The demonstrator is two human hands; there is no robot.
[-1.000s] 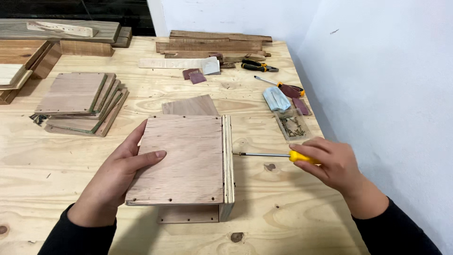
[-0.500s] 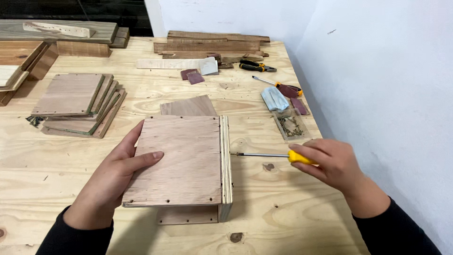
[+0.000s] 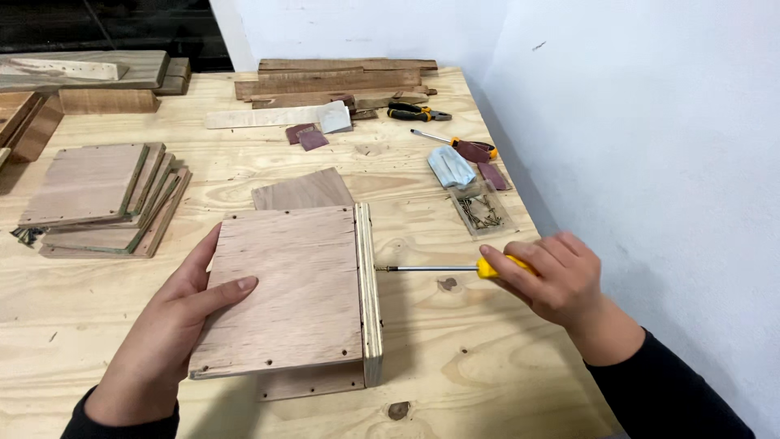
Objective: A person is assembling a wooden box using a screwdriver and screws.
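A stack of boards (image 3: 101,199) is seen at ten o'clock on the table (image 3: 455,382), well apart from the left hand (image 3: 166,337), which is laid flat and open against the box (image 3: 292,293) at the centre, thumb on its top panel. At three o'clock the screwdriver (image 3: 455,267) is clamped in the closed right hand (image 3: 552,280), its tip set against the box's right edge. A tray of screws (image 3: 481,210) is seen at one o'clock.

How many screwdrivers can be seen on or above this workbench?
2. One yellow-handled screwdriver is in the right hand, its tip at the side of the wooden box steadied by the left hand. A second screwdriver lies farther back near the pliers.
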